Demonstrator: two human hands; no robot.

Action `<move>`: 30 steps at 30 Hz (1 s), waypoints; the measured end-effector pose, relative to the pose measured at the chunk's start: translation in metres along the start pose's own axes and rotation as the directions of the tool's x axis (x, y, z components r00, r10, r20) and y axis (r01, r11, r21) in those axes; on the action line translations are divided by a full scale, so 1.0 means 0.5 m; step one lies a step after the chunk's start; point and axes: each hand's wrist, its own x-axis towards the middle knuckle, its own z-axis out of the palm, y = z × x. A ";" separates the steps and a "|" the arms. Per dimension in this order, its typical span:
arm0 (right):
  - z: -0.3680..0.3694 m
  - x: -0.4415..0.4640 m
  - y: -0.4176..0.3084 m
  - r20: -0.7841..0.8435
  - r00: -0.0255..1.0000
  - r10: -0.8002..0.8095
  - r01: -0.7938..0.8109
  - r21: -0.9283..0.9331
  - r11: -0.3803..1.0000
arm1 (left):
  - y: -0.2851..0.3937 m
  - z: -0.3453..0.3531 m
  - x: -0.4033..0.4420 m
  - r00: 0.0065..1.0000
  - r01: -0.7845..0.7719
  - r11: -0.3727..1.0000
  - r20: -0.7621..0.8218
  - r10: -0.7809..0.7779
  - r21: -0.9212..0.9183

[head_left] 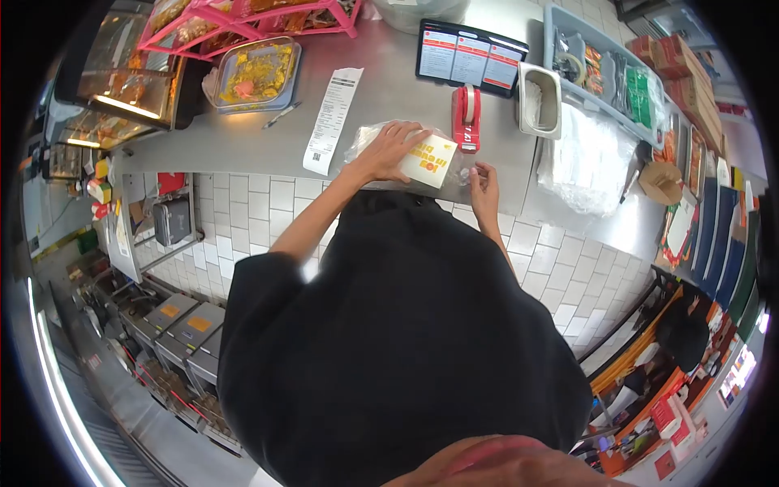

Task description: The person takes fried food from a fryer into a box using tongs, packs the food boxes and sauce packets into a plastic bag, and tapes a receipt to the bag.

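Two hands are at the near edge of the steel counter [388, 85]. Your left hand [391, 152] straddles the printed white box [434, 165], fingers and thumb gripping its left part. Clear plastic [363, 140] surrounds the box. Your right hand [485, 191] is just beside the box's right end, fingers curled; whether they pinch the plastic cannot be determined. The red tape dispenser [466, 122] stands just beyond.

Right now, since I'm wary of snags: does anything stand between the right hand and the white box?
Only clear plastic lies between the right hand and the white box; the red tape dispenser stands farther forward, off that line.
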 end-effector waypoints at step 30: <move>0.975 -0.377 -0.059 0.757 0.638 -0.142 0.282 -0.057 0.958 | 0.000 0.210 -1.212 0.311 0.575 0.247 -0.071 -0.948 -0.780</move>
